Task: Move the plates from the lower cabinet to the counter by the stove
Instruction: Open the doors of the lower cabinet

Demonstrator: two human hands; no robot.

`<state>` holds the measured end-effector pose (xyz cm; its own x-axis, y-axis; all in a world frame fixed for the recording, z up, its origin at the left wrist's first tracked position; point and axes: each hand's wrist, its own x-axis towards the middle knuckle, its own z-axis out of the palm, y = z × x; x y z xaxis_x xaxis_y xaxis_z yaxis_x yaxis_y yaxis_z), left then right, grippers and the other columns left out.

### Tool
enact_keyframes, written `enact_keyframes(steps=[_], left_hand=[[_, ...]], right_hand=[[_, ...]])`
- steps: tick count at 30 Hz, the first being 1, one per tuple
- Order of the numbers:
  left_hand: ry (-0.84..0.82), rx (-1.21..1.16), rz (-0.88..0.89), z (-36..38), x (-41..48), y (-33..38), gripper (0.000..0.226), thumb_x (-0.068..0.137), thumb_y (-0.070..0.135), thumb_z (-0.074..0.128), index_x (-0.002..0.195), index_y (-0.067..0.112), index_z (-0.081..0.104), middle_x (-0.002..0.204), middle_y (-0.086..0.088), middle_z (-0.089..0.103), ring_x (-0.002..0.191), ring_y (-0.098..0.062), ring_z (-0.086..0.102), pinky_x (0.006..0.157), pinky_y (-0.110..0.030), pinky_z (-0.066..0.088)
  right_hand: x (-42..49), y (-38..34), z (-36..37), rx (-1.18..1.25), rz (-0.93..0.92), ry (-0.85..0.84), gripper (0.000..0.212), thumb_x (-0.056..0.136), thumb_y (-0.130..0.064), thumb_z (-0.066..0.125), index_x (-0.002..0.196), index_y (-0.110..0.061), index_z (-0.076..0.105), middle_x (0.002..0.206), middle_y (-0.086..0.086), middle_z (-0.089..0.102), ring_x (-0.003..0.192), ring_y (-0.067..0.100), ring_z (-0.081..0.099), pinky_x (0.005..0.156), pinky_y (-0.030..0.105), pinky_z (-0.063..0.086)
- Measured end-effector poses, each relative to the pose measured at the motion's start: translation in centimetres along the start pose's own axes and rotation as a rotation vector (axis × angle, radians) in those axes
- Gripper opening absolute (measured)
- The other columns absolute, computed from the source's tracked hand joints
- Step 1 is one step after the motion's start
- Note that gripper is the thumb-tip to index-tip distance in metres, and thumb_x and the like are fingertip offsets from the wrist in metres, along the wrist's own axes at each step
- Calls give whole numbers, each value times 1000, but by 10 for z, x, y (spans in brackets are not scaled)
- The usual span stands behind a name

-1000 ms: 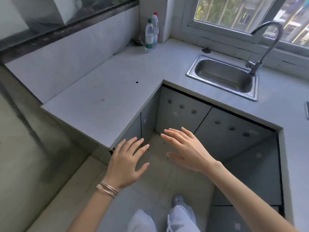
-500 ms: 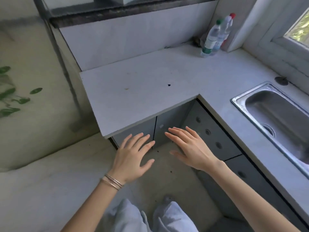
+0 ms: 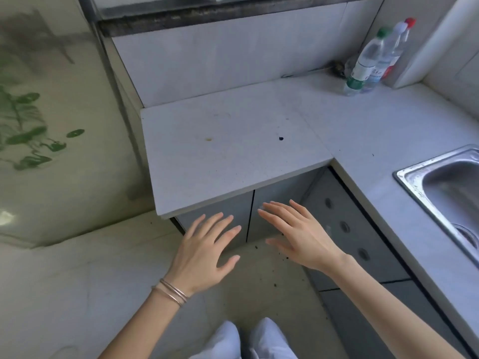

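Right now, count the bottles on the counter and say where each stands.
2. The green-capped bottle stands in the far corner of the counter; the red-capped bottle stands just behind it, partly covered. More could be hidden behind them.

Single view, head-worn, wide-angle. Camera stands above the inner corner of the L-shaped surface [image 3: 233, 151] and looks forward and steeply down. It faces the lower cabinet [image 3: 241, 206] under the surface's end, with the tiled back wall [image 3: 220, 55] at frame top. Left hand [image 3: 204, 255] and right hand [image 3: 298, 237] sit mid-frame, near the lens, forearms entering from the bottom edge. Trouser legs [image 3: 269, 340] at bottom centre. Sink [image 3: 425, 177] cut by the right edge. Bottles [image 3: 363, 63] far upper right. Floor [image 3: 77, 281] fills lower left.
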<state>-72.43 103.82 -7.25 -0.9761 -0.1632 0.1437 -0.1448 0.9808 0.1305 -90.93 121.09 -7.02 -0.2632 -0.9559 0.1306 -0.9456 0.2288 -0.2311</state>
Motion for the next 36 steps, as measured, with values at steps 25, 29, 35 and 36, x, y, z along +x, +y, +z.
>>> enact_keyframes(steps=[25,29,35,36], left_hand=[[840,499,76,223,116,-101,59,83,41,55,135,13,50,134,-3,54,121,-23,51,96,-41,32],[864,536,86,227,118,-103,60,82,39,57,135,14,49,133,-3,54,120,-23,50,96,-41,31],[857,501,101,226,115,-102,59,79,37,57,133,12,52,134,-5,54,120,-26,51,96,-43,31],[866,506,102,227,115,-103,59,79,36,57,133,12,52,133,-5,54,120,-27,51,96,-43,31]], right_hand=[[72,165,249,-278,-191,565,54,92,-43,44,139,-18,40,142,0,45,135,16,36,111,40,29],[80,164,254,-299,-171,663,54,91,-40,50,139,-17,41,142,0,45,134,15,36,112,36,29],[90,165,256,-286,-144,635,54,91,-41,48,137,-13,43,140,2,48,133,17,39,111,39,30],[94,166,256,-290,-149,642,55,90,-41,48,137,-12,44,140,3,48,133,17,39,112,39,29]])
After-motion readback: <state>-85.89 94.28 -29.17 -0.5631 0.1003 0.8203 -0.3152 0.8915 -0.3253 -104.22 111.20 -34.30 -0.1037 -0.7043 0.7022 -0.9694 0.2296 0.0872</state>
